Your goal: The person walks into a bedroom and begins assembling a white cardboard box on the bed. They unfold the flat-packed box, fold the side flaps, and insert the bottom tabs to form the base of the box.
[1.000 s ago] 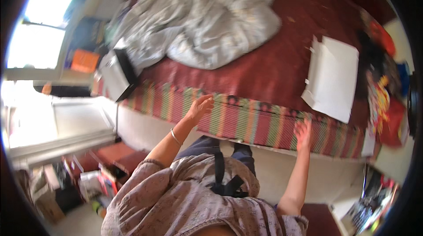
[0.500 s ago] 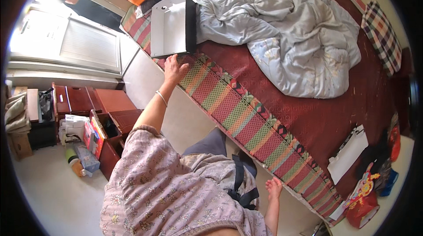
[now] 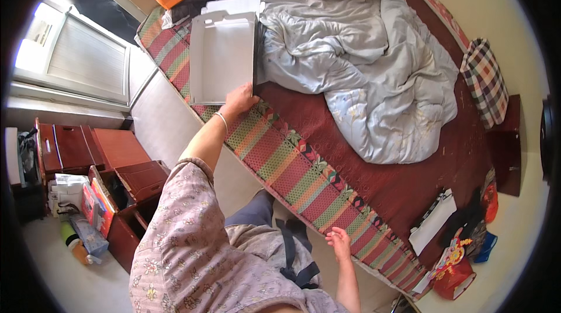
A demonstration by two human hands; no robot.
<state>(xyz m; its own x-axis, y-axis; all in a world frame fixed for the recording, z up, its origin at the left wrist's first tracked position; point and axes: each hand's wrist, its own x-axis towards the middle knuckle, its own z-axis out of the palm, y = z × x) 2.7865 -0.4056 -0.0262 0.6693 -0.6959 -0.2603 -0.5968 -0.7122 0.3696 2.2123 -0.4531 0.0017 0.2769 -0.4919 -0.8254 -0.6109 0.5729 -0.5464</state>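
L hand [image 3: 238,100] pinching open, white-lined rectangular cardboard box [image 3: 224,59] at 11 o'clock, prob. steadying it; R hand [image 3: 339,244], 5 o'clock, fingers loosely spread, next move likely needs both.

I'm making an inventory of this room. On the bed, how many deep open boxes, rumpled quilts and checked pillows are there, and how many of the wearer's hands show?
Open box: 1
Quilt: 1
Checked pillow: 1
Hands, left hand and right hand: 2
Total: 5

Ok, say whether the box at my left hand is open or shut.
Open: the box shows its white inside floor and walls.
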